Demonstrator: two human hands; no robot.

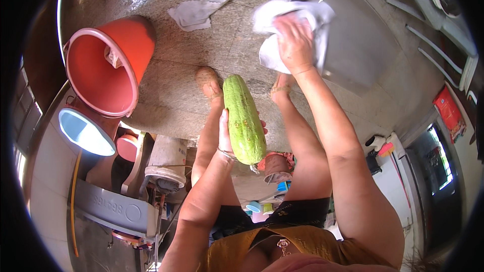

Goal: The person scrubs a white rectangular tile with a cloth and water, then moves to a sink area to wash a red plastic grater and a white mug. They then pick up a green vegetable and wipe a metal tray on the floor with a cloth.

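A long light-green gourd (244,121), with faint lengthwise ridges and a few brown specks, points away from me before my legs. My left hand (225,136) holds it from beneath, thumb along its left side and fingertips showing at its right. Its stem end is nearest me. Farther forward and to the right, my right hand (297,43) grips a white cloth (270,51). Hand and cloth are both blurred, and the folds partly hide the fingertips. The cloth is well apart from the gourd.
A red bucket (145,53) leans to the left, above a light-blue basin (85,132). Another white cloth (194,13) lies on the tiled floor (177,49). A grey metal panel (359,37) is at right. A white bucket (166,155) stands by my left leg.
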